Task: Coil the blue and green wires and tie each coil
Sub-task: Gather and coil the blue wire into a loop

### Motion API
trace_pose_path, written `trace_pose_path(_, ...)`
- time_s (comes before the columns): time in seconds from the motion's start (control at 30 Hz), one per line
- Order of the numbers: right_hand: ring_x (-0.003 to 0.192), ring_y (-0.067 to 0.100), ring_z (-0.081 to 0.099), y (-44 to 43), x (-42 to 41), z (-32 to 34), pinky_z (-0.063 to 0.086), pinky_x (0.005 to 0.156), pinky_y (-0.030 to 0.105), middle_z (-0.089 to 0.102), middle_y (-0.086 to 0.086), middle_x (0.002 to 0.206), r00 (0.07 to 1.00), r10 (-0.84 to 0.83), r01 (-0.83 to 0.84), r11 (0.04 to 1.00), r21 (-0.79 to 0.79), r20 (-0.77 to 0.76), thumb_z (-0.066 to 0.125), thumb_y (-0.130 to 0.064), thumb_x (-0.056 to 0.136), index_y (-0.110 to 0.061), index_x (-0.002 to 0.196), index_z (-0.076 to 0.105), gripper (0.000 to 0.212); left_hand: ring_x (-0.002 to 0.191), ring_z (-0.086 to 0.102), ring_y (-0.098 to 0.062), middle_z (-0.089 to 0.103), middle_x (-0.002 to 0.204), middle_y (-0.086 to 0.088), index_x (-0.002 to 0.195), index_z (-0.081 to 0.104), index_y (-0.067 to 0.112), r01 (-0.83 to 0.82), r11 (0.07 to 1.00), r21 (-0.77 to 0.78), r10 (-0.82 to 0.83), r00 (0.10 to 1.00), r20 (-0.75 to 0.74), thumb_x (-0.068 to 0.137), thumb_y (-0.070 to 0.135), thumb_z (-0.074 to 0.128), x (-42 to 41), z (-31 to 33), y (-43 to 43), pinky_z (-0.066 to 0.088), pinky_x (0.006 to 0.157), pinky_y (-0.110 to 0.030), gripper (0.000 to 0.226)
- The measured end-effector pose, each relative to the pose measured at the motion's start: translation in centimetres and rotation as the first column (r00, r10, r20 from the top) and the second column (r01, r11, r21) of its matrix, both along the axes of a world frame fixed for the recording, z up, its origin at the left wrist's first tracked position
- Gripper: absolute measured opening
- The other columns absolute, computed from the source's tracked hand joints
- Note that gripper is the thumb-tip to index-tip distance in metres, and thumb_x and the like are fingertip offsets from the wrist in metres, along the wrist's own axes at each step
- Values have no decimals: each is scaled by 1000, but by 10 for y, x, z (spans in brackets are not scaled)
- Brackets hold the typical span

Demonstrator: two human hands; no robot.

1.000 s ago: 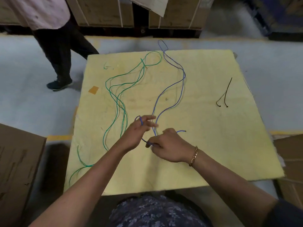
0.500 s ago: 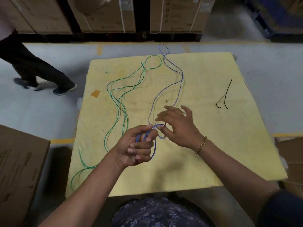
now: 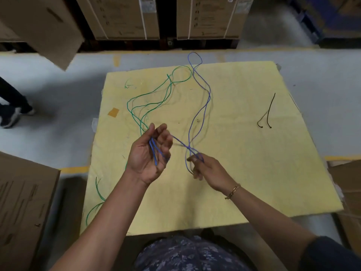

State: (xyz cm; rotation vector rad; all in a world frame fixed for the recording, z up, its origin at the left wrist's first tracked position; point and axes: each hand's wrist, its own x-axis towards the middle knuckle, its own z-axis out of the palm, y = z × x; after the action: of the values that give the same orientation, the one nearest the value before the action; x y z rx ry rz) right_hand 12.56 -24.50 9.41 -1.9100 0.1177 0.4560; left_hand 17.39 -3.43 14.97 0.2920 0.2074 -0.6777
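Clutter first: two thin black ties [image 3: 269,112] lie far right on the yellow foam mat [image 3: 254,173], well apart from both hands, and an orange tape patch [image 3: 113,112] sits on its left. I see the loose green wire [image 3: 136,102] snaking down the mat's left side and passing behind the left hand [image 3: 142,161], whose curled fingers hold strands of thin blue wire [image 3: 154,153] across the palm. The right hand [image 3: 207,169] pinches the same wire. Brown cardboard boxes [image 3: 121,16] line the far side beyond the grey floor [image 3: 48,85].
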Motion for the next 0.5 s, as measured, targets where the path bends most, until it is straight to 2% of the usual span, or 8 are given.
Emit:
trace_pose_path(0.1, 57, 9, 48, 9, -7, 7, 39, 60, 27, 52, -5, 62, 985, 175, -174, 976, -135, 1, 38, -45, 105, -18, 105, 58, 33, 107, 72, -31, 75, 113, -13, 108, 74, 3, -145, 977, 154, 140, 989, 47, 99, 31, 45, 4, -1, -6, 64, 76, -43, 41)
trace_pose_path(0.17, 58, 10, 48, 13, -10, 9, 40, 59, 27, 53, -3, 63, 986, 165, -164, 982, -91, -4, 37, -45, 105, -18, 101, 58, 34, 120, 65, -36, 69, 128, -16, 121, 66, 1, -200, 965, 167, 191, 979, 73, 102, 27, 39, 9, -4, -8, 59, 90, -48, 42)
trace_pose_path(0.27, 54, 1, 48, 14, -12, 10, 41, 56, 22, 60, 1, 65, 987, 160, -161, 985, -58, -21, 41, -37, 106, -17, 97, 64, 31, 129, 59, -35, 63, 137, -17, 131, 58, 2, -259, 935, 242, 237, 965, 114, 103, 24, 33, 15, -9, -9, 50, 104, -53, 44)
trace_pose_path(0.33, 56, 0, 50, 13, -13, 9, 40, 58, 20, 61, -2, 63, 973, 231, -229, 968, -100, 7, 40, -38, 106, -20, 100, 66, 32, 132, 57, -31, 62, 139, -14, 135, 57, 3, -250, 900, 358, 198, 965, 174, 102, 23, 32, 16, -15, -10, 43, 110, -52, 46)
trace_pose_path(0.4, 59, 1, 54, 13, -14, 10, 43, 62, 20, 61, -4, 60, 955, 296, -287, 945, -155, 36, 39, -42, 106, -24, 104, 67, 33, 134, 56, -23, 64, 138, -10, 133, 60, 4, -215, 826, 521, 102, 966, 238, 101, 20, 32, 17, -23, -11, 38, 115, -50, 46)
trace_pose_path(0.43, 59, 3, 56, 12, -13, 10, 46, 65, 23, 62, -3, 59, 948, 315, -302, 936, -183, 49, 38, -45, 105, -24, 105, 68, 36, 133, 56, -18, 66, 135, -7, 128, 65, 6, -193, 764, 615, 23, 962, 273, 99, 19, 35, 18, -29, -9, 37, 116, -47, 44)
trace_pose_path(0.5, 60, 11, 59, 8, -11, 11, 53, 70, 34, 64, 0, 60, 936, 342, -311, 914, -260, 83, 34, -56, 101, -18, 101, 66, 49, 128, 57, -9, 69, 128, -3, 116, 73, 16, -184, 580, 794, -184, 919, 347, 93, 21, 41, 18, -34, -6, 37, 114, -37, 40)
